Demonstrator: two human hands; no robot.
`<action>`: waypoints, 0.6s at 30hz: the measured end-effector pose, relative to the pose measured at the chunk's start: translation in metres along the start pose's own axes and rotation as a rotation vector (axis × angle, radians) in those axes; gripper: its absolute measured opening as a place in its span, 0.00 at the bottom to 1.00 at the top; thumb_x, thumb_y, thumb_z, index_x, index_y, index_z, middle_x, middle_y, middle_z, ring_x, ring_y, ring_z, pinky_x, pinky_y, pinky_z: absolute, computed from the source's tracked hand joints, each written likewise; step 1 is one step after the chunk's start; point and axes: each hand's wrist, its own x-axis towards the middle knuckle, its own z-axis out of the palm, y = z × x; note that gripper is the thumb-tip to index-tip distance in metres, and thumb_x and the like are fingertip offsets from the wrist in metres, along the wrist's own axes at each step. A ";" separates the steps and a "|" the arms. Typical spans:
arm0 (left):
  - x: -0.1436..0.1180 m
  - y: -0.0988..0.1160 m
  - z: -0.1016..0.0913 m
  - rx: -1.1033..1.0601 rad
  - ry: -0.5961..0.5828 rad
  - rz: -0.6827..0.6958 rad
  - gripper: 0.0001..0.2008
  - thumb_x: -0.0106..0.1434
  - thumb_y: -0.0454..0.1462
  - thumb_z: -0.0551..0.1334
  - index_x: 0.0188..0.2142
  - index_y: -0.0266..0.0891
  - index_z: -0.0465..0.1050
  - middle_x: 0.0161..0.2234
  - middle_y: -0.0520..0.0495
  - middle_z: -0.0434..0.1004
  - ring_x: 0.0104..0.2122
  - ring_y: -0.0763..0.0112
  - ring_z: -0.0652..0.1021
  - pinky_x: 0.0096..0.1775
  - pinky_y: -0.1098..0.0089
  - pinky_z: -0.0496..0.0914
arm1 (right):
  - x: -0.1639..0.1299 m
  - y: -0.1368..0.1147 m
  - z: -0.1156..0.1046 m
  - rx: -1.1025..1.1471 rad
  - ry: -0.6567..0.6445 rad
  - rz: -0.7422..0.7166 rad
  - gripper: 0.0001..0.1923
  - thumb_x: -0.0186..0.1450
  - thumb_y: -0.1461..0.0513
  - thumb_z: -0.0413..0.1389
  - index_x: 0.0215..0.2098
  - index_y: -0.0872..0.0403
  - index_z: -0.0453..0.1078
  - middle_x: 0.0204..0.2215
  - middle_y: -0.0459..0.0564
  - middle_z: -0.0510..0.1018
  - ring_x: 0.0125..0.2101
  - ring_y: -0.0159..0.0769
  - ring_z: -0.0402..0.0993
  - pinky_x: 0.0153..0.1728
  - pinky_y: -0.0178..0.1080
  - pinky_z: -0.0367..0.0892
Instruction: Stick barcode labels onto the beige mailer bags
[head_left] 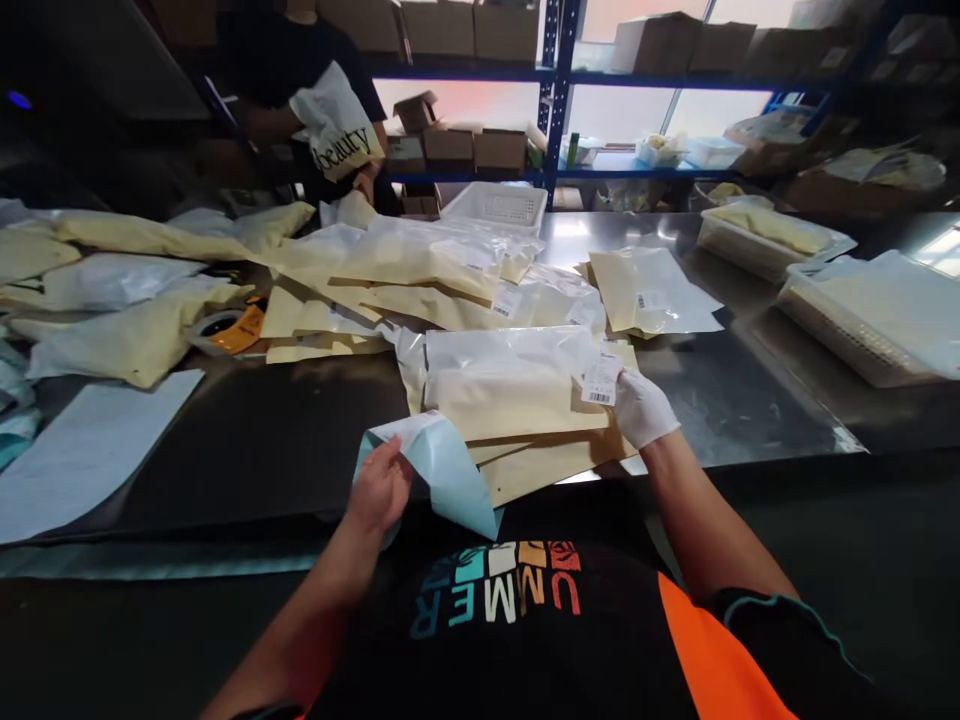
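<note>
A pale blue plastic mailer bag is pinched at its edge by the bare left hand, at the near edge of the steel table. A clear-wrapped cream packet with a white barcode label is pressed by the white-gloved right hand, fingers together.

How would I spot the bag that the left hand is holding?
Start at the steel table, at its near edge by the person's chest. The left hand grips a pale blue mailer bag. Unlike the cream packets beside it, it is blue and curled.
</note>
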 end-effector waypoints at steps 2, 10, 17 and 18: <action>-0.003 0.004 -0.010 -0.021 0.063 0.030 0.12 0.64 0.41 0.72 0.43 0.35 0.81 0.44 0.40 0.88 0.57 0.53 0.83 0.63 0.59 0.74 | -0.009 -0.003 -0.010 0.025 0.089 0.011 0.15 0.55 0.49 0.66 0.32 0.48 0.71 0.29 0.48 0.77 0.31 0.42 0.76 0.33 0.44 0.75; -0.006 0.011 -0.011 -0.069 0.143 -0.056 0.07 0.72 0.36 0.61 0.44 0.39 0.78 0.40 0.44 0.87 0.45 0.65 0.86 0.50 0.70 0.80 | -0.010 -0.045 0.004 0.079 0.069 -0.022 0.14 0.58 0.54 0.68 0.33 0.50 0.69 0.24 0.41 0.68 0.25 0.31 0.66 0.29 0.36 0.67; -0.012 0.012 0.016 -0.020 0.151 -0.264 0.12 0.75 0.32 0.56 0.42 0.33 0.80 0.34 0.42 0.85 0.33 0.67 0.85 0.39 0.70 0.81 | -0.001 -0.026 0.051 0.351 -0.350 0.304 0.19 0.59 0.50 0.71 0.34 0.49 0.68 0.38 0.52 0.83 0.44 0.46 0.83 0.52 0.52 0.80; -0.010 0.011 0.019 -0.018 0.156 -0.253 0.11 0.74 0.32 0.58 0.41 0.33 0.80 0.34 0.42 0.85 0.33 0.66 0.84 0.39 0.69 0.81 | 0.001 -0.017 0.048 0.356 -0.351 0.327 0.17 0.59 0.50 0.70 0.37 0.49 0.72 0.42 0.54 0.84 0.47 0.47 0.83 0.53 0.53 0.80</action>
